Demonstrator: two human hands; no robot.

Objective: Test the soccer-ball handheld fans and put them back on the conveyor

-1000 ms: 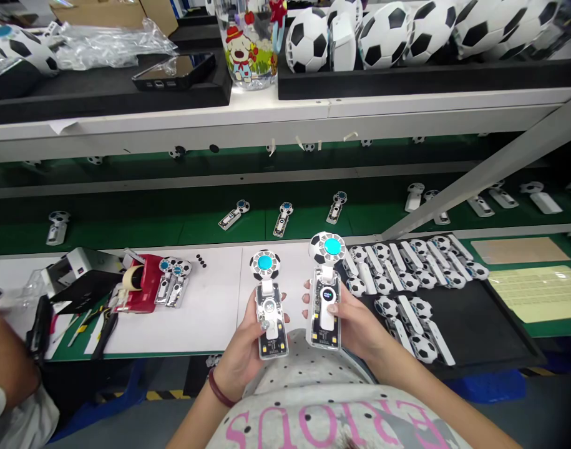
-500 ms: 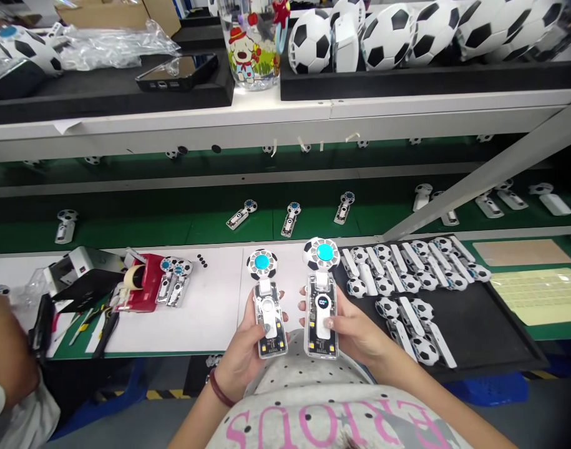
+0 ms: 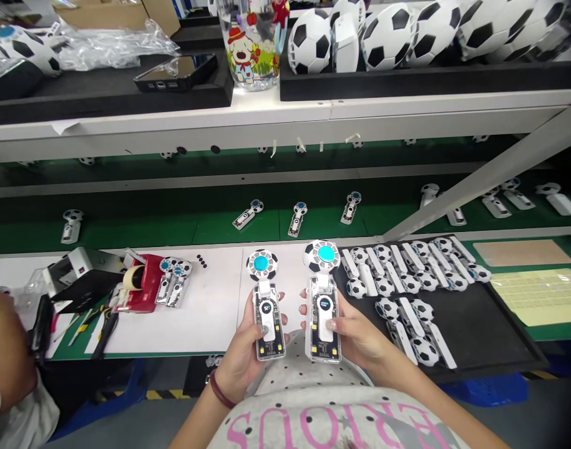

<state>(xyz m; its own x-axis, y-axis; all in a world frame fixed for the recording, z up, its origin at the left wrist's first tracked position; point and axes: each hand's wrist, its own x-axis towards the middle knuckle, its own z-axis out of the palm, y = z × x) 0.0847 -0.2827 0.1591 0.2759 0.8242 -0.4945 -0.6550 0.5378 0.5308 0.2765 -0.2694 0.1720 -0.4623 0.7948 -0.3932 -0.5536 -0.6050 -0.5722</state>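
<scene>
In my left hand [image 3: 248, 340] is a small handheld fan [image 3: 269, 321] with a clear-fronted body and a round soccer-ball head with a blue centre. My left thumb lies on its white front strip, and the little round display above is lit. My right hand [image 3: 355, 324] grips a second fan [image 3: 323, 324] of the same kind, its display lit and the thumb on the strip. Both fans are held upright side by side, heads pointing away from me, over the table's front edge. The fingers behind the bodies are partly hidden.
A black tray [image 3: 491, 333] with rows of fans lies at right. At left stand a red tape dispenser [image 3: 149, 284] and two fans [image 3: 175, 284] on white paper. Several fans lie on the green belt [image 3: 210, 218] behind. A slanting post [image 3: 482, 168] crosses at right; a co-worker's arm [image 3: 9, 349] shows at left.
The display on the fan in my left hand has lit up. My right hand's fan has shifted slightly right. The fans on the green belt have moved a little to the right.
</scene>
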